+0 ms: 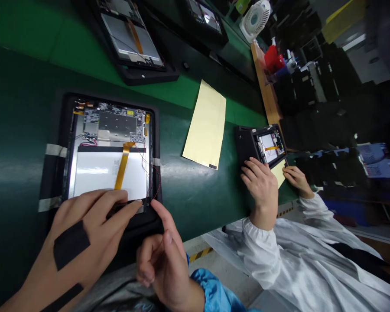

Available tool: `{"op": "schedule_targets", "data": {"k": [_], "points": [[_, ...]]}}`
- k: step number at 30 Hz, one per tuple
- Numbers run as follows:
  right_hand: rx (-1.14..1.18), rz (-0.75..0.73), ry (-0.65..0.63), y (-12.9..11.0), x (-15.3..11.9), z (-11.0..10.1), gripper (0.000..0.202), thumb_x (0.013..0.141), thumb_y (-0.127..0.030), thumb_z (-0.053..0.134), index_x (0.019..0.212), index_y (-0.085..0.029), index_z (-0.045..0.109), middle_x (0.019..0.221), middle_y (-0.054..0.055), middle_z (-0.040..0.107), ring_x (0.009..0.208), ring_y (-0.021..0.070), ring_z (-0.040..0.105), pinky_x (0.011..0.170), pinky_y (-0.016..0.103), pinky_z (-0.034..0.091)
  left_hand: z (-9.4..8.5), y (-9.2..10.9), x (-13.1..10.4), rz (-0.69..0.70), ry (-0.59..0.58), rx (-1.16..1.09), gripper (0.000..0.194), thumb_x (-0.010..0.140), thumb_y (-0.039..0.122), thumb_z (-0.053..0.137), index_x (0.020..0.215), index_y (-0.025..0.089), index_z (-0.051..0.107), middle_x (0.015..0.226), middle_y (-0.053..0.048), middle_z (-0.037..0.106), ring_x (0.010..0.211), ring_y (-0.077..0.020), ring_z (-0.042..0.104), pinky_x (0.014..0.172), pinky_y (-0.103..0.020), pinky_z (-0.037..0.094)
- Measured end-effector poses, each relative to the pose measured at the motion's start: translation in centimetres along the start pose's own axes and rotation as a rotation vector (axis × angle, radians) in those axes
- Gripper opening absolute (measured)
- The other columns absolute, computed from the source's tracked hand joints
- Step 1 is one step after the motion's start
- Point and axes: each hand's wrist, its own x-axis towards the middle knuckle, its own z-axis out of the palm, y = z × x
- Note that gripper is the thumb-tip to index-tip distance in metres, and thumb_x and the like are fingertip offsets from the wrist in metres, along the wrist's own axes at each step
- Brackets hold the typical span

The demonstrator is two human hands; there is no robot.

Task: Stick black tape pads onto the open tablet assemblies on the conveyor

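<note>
An opened tablet [95,173] lies in a black foam holder [156,130], showing a circuit board [118,125] and a white battery [97,169]. An orange flex cable [121,169] crosses the battery, and thin red wires [158,177] loop down its right side. My left hand [91,225], with black tape pieces [72,245] stuck on its back, rests over the tablet's lower edge, fingers apart. At the lower right corner, the stretched index finger of my right hand [169,255] touches beside the wires; its other fingers curl loosely with nothing visible in them.
Yellow paper [206,125] lies right of the holder. Another opened tablet [133,39] sits in foam further back. At the right, a co-worker's hands [261,182] handle a similar tablet [269,145]. A white fan [256,19] stands at the far end.
</note>
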Motion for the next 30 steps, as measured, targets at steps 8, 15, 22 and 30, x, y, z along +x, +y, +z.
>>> {"op": "schedule_targets", "data": {"k": [8, 15, 22, 30], "points": [[-0.042, -0.069, 0.044, 0.1, -0.3, -0.1, 0.07, 0.113, -0.063, 0.063, 0.167, -0.019, 0.055, 0.058, -0.01, 0.054, 0.042, 0.0082, 0.028, 0.045, 0.018, 0.032, -1.0, -2.8, 1.2, 0.287, -0.137, 0.004, 0.045, 0.097, 0.013, 0.047, 0.13, 0.027, 0.075, 0.139, -0.01, 0.071, 0.128, -0.0379, 0.062, 0.109, -0.058, 0.045], [-0.075, -0.091, 0.007, 0.3, -0.2, -0.3, 0.069, 0.115, -0.062, 0.061, 0.168, -0.019, 0.052, 0.061, -0.009, 0.055, 0.043, 0.008, 0.031, 0.045, 0.019, 0.031, -1.3, -4.2, 5.2, 0.526, -0.181, -0.121, 0.053, 0.1, 0.012, 0.047, 0.144, 0.032, 0.068, 0.152, -0.003, 0.061, 0.144, -0.0304, 0.053, 0.13, -0.048, 0.039], [-0.171, -0.121, 0.0, 0.4, 0.2, -0.1, 0.075, 0.111, -0.068, 0.066, 0.165, -0.018, 0.051, 0.062, -0.009, 0.055, 0.046, 0.0089, 0.035, 0.048, 0.02, 0.03, -1.1, -4.4, 8.3, 0.541, -0.256, -0.201, 0.043, 0.111, 0.014, 0.041, 0.135, 0.031, 0.073, 0.175, 0.004, 0.043, 0.168, -0.025, 0.032, 0.147, -0.055, 0.017], [-0.234, -0.073, 0.023, -0.2, 0.4, 0.2, 0.084, 0.108, -0.074, 0.066, 0.166, -0.016, 0.046, 0.062, -0.01, 0.054, 0.047, 0.0094, 0.035, 0.049, 0.021, 0.033, -0.3, -6.3, 10.2, 0.579, -0.215, -0.232, 0.034, 0.118, 0.021, 0.049, 0.101, 0.023, 0.078, 0.149, -0.004, 0.063, 0.143, -0.0259, 0.05, 0.134, -0.055, 0.037]]}}
